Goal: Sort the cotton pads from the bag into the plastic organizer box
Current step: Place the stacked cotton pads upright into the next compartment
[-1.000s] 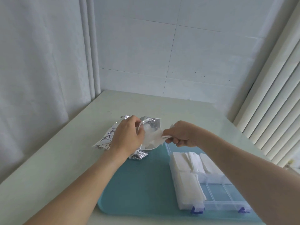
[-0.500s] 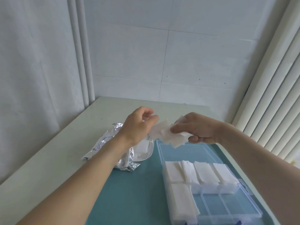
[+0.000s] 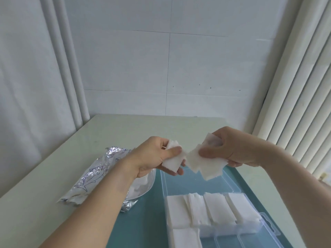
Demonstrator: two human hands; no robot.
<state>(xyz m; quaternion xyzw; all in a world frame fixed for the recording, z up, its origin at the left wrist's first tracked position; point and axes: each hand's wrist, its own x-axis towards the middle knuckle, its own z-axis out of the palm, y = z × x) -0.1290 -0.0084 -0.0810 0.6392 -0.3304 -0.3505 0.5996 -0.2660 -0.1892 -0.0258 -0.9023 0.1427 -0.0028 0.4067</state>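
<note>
My left hand (image 3: 154, 158) pinches a small stack of white cotton pads (image 3: 172, 163) above the table. My right hand (image 3: 231, 147) grips a fanned bunch of cotton pads (image 3: 206, 163) beside it; the two bunches nearly touch. The silver foil bag (image 3: 96, 172) with a blue fish drawing lies below my left forearm, its open mouth showing more pads. The clear plastic organizer box (image 3: 250, 228) sits lower right, lid open toward the back. Its far row of compartments holds stacks of pads (image 3: 211, 210), and one near-left compartment is also filled.
A teal mat (image 3: 143, 226) lies under the box and part of the bag, on a pale table (image 3: 44, 203). White curtain hangs at left, tiled wall behind, vertical blinds at right. Some near compartments of the box show only clear plastic.
Both hands rose from the bag's mouth with pads. The single bunch has been split, my left hand now pinching its own stack apart from the right hand's bunch.
</note>
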